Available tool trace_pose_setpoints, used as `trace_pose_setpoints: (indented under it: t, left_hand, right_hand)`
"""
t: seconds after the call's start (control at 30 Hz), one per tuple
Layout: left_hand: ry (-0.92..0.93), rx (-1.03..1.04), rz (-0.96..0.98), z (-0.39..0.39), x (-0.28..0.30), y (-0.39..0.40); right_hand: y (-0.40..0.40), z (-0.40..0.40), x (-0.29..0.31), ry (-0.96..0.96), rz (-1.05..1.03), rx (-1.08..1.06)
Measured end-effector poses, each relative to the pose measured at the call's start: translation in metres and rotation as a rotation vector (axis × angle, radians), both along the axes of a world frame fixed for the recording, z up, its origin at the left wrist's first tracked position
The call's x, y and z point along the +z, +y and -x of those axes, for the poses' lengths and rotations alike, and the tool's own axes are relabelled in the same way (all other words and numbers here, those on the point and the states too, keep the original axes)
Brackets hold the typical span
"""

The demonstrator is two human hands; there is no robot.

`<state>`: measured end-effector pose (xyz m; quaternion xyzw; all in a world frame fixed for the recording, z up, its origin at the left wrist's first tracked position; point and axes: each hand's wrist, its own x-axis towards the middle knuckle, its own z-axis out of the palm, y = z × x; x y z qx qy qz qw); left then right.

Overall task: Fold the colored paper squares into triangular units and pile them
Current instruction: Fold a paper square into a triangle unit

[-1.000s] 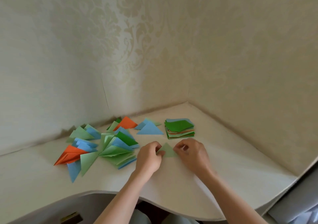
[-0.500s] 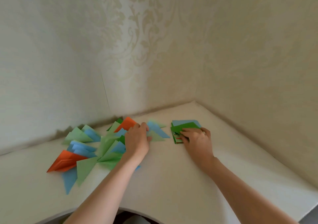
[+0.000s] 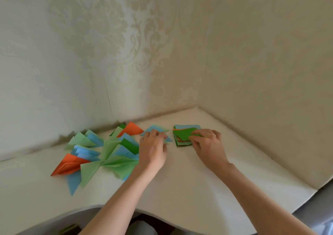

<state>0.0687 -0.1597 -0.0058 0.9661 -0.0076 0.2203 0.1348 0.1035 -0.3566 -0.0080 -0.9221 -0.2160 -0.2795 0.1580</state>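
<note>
A stack of colored paper squares (image 3: pixel 181 141) sits near the table's back corner, with a dark green sheet (image 3: pixel 183 134) on top. My right hand (image 3: pixel 207 144) lies on the stack and pinches that sheet, whose left part is lifted off an orange one. My left hand (image 3: pixel 153 150) rests with its fingers on the small blue and light green triangles (image 3: pixel 155 128) just left of the stack. Further left spreads a loose pile of folded triangles (image 3: pixel 115 155) in green, blue and orange.
The white table (image 3: pixel 180 189) fits into a corner between two patterned walls. Its front edge (image 3: pixel 162 215) curves inward toward me. An orange triangle (image 3: pixel 132 129) lies at the back, another orange one (image 3: pixel 68 166) at the pile's left end.
Both hands left the table's middle. The left carried the folded light green triangle to the blue triangles; the right reached the square stack and has lifted the top green sheet.
</note>
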Motion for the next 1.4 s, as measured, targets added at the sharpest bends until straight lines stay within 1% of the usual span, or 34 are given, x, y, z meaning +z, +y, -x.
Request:
trace_pose_setpoints:
  t: [0.03, 0.07, 0.13, 0.23, 0.3, 0.5, 0.63, 0.73, 0.83, 0.97, 1.07, 1.27, 1.4]
  left_hand:
    - [-0.026, -0.04, 0.033, 0.006, 0.001, -0.006]
    - [-0.037, -0.073, 0.072, 0.012, 0.001, -0.011]
    - [-0.034, -0.117, 0.13, 0.022, -0.003, -0.016]
    - [-0.022, -0.136, 0.137, 0.034, -0.015, -0.011]
    - [-0.002, -0.156, 0.152, 0.04, -0.024, -0.006]
    - [-0.01, -0.176, 0.193, 0.045, -0.033, 0.004]
    - [-0.016, -0.167, 0.208, 0.042, -0.03, 0.004]
    - [-0.033, -0.176, 0.254, 0.042, -0.028, -0.002]
    - [-0.07, -0.238, 0.308, 0.049, -0.026, -0.013]
    - [-0.054, -0.413, 0.352, 0.061, -0.029, -0.027]
    - [0.023, -0.488, 0.343, 0.067, -0.034, -0.03]
    - [0.036, -0.432, 0.308, 0.062, -0.032, -0.037]
    - [0.032, -0.327, 0.274, 0.058, -0.032, -0.049]
  right_hand:
    - [-0.004, 0.006, 0.002, -0.085, -0.039, -0.001]
    - [-0.006, 0.01, 0.003, -0.108, -0.053, -0.008]
    - [-0.007, 0.013, 0.005, -0.033, -0.018, -0.018]
    - [0.003, 0.008, 0.004, 0.128, 0.072, -0.03]
    - [0.014, 0.0, 0.001, 0.166, 0.089, -0.05]
    - [0.029, -0.012, -0.007, 0.077, 0.07, -0.161]
    - [0.014, -0.003, 0.0, 0.05, -0.111, -0.077]
    - [-0.004, 0.019, 0.008, 0.006, -0.149, -0.035]
    - [-0.016, 0.05, 0.007, -0.02, -0.122, -0.018]
    - [-0.019, 0.086, -0.011, 0.075, -0.03, 0.027]
    - [-0.019, 0.094, -0.019, 0.194, -0.068, 0.049]
    - [-0.023, 0.09, -0.018, 0.408, -0.311, 0.075]
    - [-0.021, 0.087, -0.018, 0.461, -0.423, 0.045]
